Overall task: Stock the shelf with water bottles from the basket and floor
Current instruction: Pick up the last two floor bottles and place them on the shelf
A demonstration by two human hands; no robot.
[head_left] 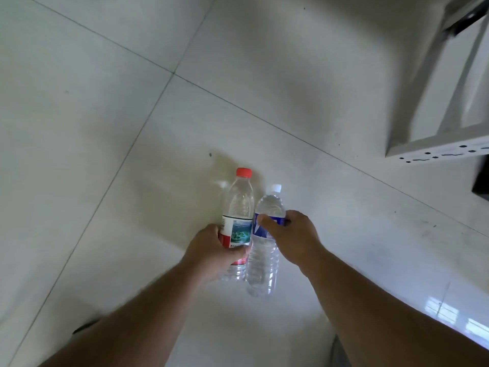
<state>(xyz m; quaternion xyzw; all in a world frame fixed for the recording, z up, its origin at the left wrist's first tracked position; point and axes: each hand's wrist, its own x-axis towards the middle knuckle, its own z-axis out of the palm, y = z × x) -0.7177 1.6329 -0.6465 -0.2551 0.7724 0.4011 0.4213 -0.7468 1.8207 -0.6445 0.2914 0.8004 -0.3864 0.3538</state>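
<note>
Pale glossy floor tiles [132, 128] meet at thin dark grout lines [173, 73].

The two clear plastic water bottles [239, 205] look smooth, with glossy labels. The pale tiled floor [132, 115] shines; the grey metal shelf frame [434, 147] looks matt.

Likely shop or stockroom: glossy white tiled floor [105, 128], grey slotted metal shelving frame [436, 144] at right.

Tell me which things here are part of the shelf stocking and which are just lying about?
Part of the job:
red-capped water bottle, gripped by the left hand
white-capped water bottle, gripped by the right hand
grey metal shelf frame

Just there:
tiled floor
dark object at the right edge, cut off
</note>
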